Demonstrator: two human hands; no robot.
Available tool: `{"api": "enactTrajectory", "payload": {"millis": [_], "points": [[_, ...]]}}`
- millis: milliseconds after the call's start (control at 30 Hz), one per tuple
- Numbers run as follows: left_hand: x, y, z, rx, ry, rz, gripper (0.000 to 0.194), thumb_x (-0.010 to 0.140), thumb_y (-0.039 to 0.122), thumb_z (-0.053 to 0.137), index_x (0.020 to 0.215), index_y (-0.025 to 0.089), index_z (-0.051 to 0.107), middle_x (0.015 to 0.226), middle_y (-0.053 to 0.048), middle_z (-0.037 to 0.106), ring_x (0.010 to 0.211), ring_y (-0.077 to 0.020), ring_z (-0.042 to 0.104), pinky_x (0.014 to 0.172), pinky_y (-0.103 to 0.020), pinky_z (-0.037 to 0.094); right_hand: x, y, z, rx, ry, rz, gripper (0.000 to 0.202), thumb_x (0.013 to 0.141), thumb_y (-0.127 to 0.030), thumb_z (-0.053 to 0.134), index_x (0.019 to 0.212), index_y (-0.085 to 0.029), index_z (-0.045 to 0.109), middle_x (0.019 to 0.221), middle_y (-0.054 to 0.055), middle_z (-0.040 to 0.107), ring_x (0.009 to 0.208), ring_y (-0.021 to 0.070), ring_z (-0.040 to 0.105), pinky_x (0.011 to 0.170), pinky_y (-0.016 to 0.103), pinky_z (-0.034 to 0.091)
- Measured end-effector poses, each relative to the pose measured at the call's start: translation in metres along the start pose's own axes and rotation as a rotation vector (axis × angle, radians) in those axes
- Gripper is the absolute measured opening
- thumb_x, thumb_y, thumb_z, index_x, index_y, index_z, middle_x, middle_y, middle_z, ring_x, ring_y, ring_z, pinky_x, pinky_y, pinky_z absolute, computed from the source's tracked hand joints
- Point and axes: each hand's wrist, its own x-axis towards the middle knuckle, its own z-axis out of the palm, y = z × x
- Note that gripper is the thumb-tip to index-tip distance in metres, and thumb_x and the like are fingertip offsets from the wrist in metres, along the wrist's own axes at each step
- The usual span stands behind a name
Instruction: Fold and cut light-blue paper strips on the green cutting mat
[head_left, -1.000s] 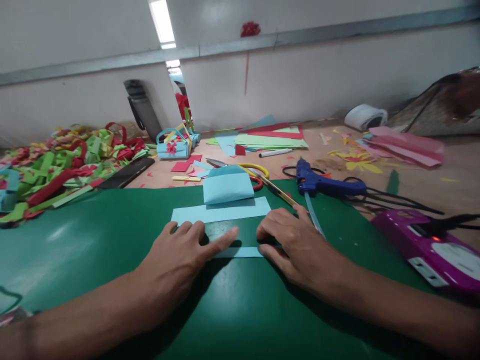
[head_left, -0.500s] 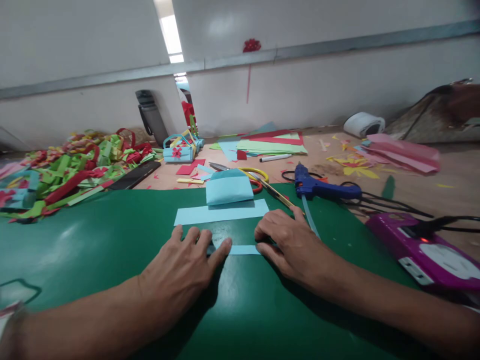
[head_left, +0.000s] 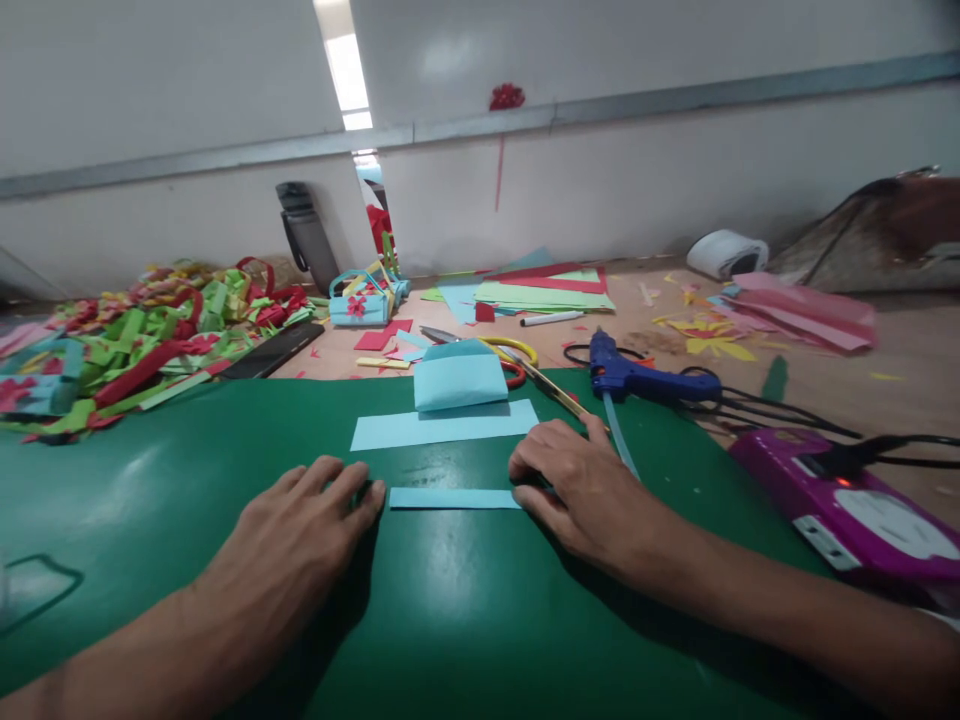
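A narrow light-blue paper strip (head_left: 454, 499), folded lengthwise, lies on the green mat (head_left: 480, 620). My right hand (head_left: 574, 480) grips its right end, thumb on the paper and the other fingers curled over. Just off the strip's left end, my left hand (head_left: 319, 520) rests on the mat, holding nothing, its fingers loosely bent. Beyond the strip lies a wider flat blue paper strip (head_left: 420, 430). A folded blue paper piece (head_left: 460, 382), shaped like a small pouch, stands behind that.
Scissors (head_left: 517, 352) and a gold-coloured cutter (head_left: 559, 387) lie behind the pouch. To the right are a blue glue gun (head_left: 645, 380) and a purple power strip (head_left: 847, 500) with cables. Paper pieces (head_left: 187, 330) heap at the left by a phone (head_left: 274, 350) and a bottle (head_left: 307, 235).
My left hand has slid leftward along the strip and off its left end, uncovering it. My right hand stays in the same place on the right end.
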Motion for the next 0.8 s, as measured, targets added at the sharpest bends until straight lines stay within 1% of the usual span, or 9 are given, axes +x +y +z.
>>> {"api": "enactTrajectory", "payload": {"millis": [100, 167, 233, 300, 400, 500, 567, 700, 800], "points": [[0.014, 0.004, -0.011, -0.022, 0.164, 0.0, 0.031, 0.079, 0.004, 0.049, 0.104, 0.016, 0.062, 0.092, -0.01, 0.063, 0.085, -0.0279, 0.055, 0.07, -0.041, 0.047, -0.001, 0.0, 0.0, 0.0, -0.002, -0.003, 0.005, 0.08, -0.015, 0.054, 0.076, -0.018, 0.055, 0.082, 0.001, 0.059, 0.088, 0.0197, 0.051, 0.094, 0.049, 0.019], [0.03, 0.014, -0.016, -0.106, 0.232, 0.106, 0.03, 0.084, 0.01, 0.047, 0.112, 0.014, 0.055, 0.099, -0.01, 0.061, 0.085, -0.025, 0.053, 0.074, -0.04, 0.046, -0.002, -0.001, 0.0, 0.005, 0.007, -0.011, 0.004, 0.08, -0.016, 0.054, 0.077, -0.018, 0.055, 0.083, 0.0, 0.058, 0.089, 0.0196, 0.05, 0.094, 0.049, 0.019], [0.045, 0.027, -0.015, -0.245, 0.187, 0.279, 0.034, 0.089, 0.028, 0.046, 0.12, 0.014, 0.048, 0.103, -0.009, 0.059, 0.087, -0.024, 0.05, 0.074, -0.038, 0.045, -0.003, -0.001, 0.0, 0.011, 0.016, -0.003, 0.003, 0.08, -0.016, 0.055, 0.078, -0.019, 0.055, 0.083, 0.0, 0.058, 0.09, 0.0195, 0.05, 0.094, 0.048, 0.019], [0.056, 0.035, -0.011, -0.37, 0.117, 0.367, 0.046, 0.088, 0.045, 0.044, 0.124, 0.015, 0.045, 0.101, -0.008, 0.057, 0.084, -0.0234, 0.048, 0.071, -0.037, 0.045, -0.004, -0.001, -0.002, 0.012, 0.012, 0.013, 0.003, 0.08, -0.017, 0.056, 0.078, -0.018, 0.056, 0.083, 0.0, 0.058, 0.089, 0.0193, 0.05, 0.094, 0.048, 0.019], [0.06, 0.037, -0.004, -0.499, 0.057, 0.41, 0.05, 0.09, 0.048, 0.036, 0.129, 0.017, 0.039, 0.104, -0.008, 0.054, 0.087, -0.0236, 0.046, 0.078, -0.04, 0.041, -0.003, 0.002, -0.005, 0.005, -0.008, 0.041, 0.008, 0.081, -0.014, 0.055, 0.074, -0.018, 0.057, 0.08, 0.0, 0.058, 0.088, 0.0188, 0.05, 0.093, 0.048, 0.02], [0.057, 0.033, -0.001, -0.525, 0.042, 0.41, 0.054, 0.09, 0.05, 0.032, 0.132, 0.016, 0.036, 0.107, -0.009, 0.052, 0.09, -0.0247, 0.045, 0.081, -0.043, 0.038, -0.001, 0.007, -0.007, -0.022, -0.012, 0.06, 0.012, 0.08, -0.01, 0.054, 0.071, -0.017, 0.057, 0.075, 0.0, 0.057, 0.084, 0.0185, 0.05, 0.09, 0.048, 0.024], [0.056, 0.031, -0.001, -0.511, 0.042, 0.414, 0.058, 0.089, 0.054, 0.032, 0.133, 0.016, 0.035, 0.108, -0.009, 0.052, 0.089, -0.0253, 0.044, 0.08, -0.043, 0.038, -0.002, 0.01, -0.007, -0.099, 0.02, -0.017, 0.016, 0.081, -0.008, 0.05, 0.07, -0.017, 0.058, 0.074, 0.001, 0.056, 0.079, 0.018, 0.05, 0.088, 0.048, 0.027], [0.058, 0.034, -0.001, -0.475, 0.077, 0.412, 0.064, 0.086, 0.06, 0.032, 0.133, 0.016, 0.034, 0.108, -0.009, 0.051, 0.09, -0.0263, 0.043, 0.078, -0.043, 0.037, -0.013, 0.009, -0.001, -0.388, 0.139, -0.362, 0.022, 0.085, -0.009, 0.043, 0.076, -0.017, 0.062, 0.072, 0.004, 0.057, 0.073, 0.0191, 0.048, 0.093, 0.052, 0.024], [0.059, 0.035, -0.001, -0.472, 0.098, 0.405, 0.066, 0.085, 0.062, 0.031, 0.135, 0.018, 0.032, 0.109, -0.009, 0.05, 0.089, -0.0262, 0.043, 0.077, -0.043, 0.036, -0.024, 0.01, 0.002, -0.518, 0.176, -0.525, 0.019, 0.085, -0.013, 0.045, 0.087, -0.013, 0.063, 0.07, 0.004, 0.056, 0.069, 0.0194, 0.047, 0.095, 0.052, 0.024]]}}
